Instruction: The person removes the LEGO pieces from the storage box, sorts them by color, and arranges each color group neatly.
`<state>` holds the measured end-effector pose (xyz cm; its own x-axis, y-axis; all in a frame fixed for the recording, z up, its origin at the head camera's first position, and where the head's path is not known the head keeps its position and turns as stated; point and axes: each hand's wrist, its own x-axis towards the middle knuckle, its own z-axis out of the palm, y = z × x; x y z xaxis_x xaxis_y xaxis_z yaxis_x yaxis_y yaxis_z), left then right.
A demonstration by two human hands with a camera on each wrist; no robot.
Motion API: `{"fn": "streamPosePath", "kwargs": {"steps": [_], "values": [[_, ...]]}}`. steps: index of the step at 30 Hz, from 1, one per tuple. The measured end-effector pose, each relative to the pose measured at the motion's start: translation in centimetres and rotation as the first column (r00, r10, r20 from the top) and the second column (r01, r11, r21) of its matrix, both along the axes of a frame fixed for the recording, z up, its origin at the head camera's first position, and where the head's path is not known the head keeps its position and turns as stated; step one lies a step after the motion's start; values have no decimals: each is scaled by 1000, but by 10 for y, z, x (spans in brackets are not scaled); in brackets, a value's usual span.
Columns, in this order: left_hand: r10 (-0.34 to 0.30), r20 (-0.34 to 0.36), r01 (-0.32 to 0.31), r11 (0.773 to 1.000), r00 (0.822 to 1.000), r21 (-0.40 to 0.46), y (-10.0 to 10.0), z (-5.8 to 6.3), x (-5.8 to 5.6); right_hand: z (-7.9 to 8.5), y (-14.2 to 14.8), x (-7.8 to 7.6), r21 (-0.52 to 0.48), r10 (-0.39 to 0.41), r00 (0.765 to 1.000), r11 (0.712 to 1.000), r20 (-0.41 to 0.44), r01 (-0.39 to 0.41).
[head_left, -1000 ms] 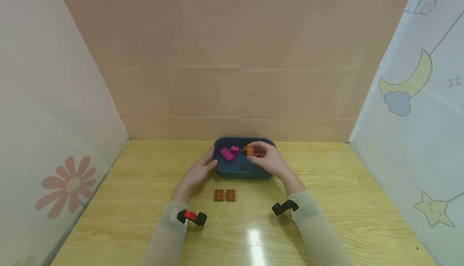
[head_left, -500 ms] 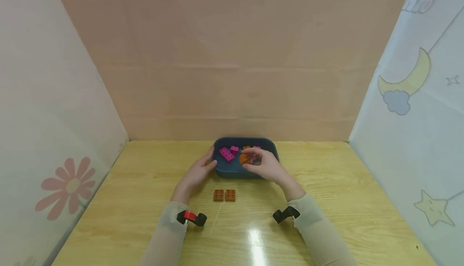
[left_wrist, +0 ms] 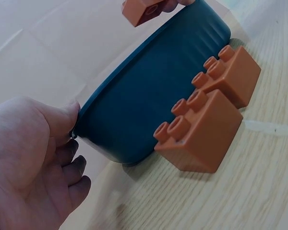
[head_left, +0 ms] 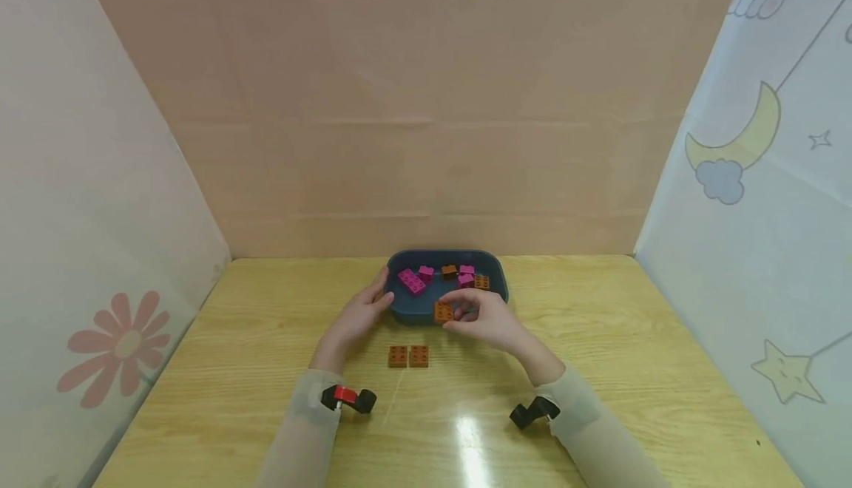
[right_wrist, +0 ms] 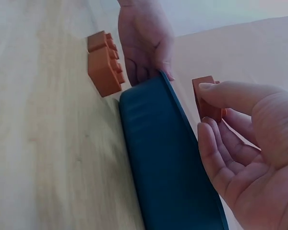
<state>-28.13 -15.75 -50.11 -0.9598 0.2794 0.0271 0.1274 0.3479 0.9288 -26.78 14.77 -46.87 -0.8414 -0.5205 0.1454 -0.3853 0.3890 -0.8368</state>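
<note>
A dark blue plastic bin (head_left: 414,315) stands at the back of the table. My left hand (head_left: 354,319) grips its left end, the thumb over the rim and the other fingers along the outside wall. Between the thumb and fingers of my right hand (head_left: 491,321) is an orange toy building brick (head_left: 442,313), held above the bin's near rim. In the left wrist view, two more orange bricks, one brick (left_wrist: 206,132) and a second brick (left_wrist: 237,76), stand side by side on the table, studs up, in front of the bin.
Inside the bin lie a long magenta brick (head_left: 412,282), smaller pink bricks (head_left: 426,273) and a few orange bricks (head_left: 482,282). A brown-pink backdrop (head_left: 426,140) rises behind the table (head_left: 599,370), with patterned cloth walls (head_left: 739,251) at both sides.
My right hand has drawn the orange brick from inside the bin towards its near rim, uncovering bricks at the bin's right end. The left hand keeps its hold on the bin.
</note>
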Motion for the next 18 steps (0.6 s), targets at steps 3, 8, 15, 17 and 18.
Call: {"fn": "streamPosePath", "kwargs": {"steps": [3,8,15,17,18], "values": [[-5,-1,5,1000,1000,7,0,1,1,-1,3,7,-1,6,1000,1000,-4,-6],[-9,-2,9,1000,1000,1,-1,2,1,-3,7,16,25,26,1000,999,-13,-25],[-7,-18,7,1000,1000,-19,-1,0,0,-6,9,26,34,62,997,997,45,-63],[-7,-19,7,1000,1000,-20,0,-1,-1,-8,8,29,32,79,995,996,65,-82],[-8,-20,7,1000,1000,-22,0,-1,-1,-10,8,30,32,89,993,995,72,-92]]}}
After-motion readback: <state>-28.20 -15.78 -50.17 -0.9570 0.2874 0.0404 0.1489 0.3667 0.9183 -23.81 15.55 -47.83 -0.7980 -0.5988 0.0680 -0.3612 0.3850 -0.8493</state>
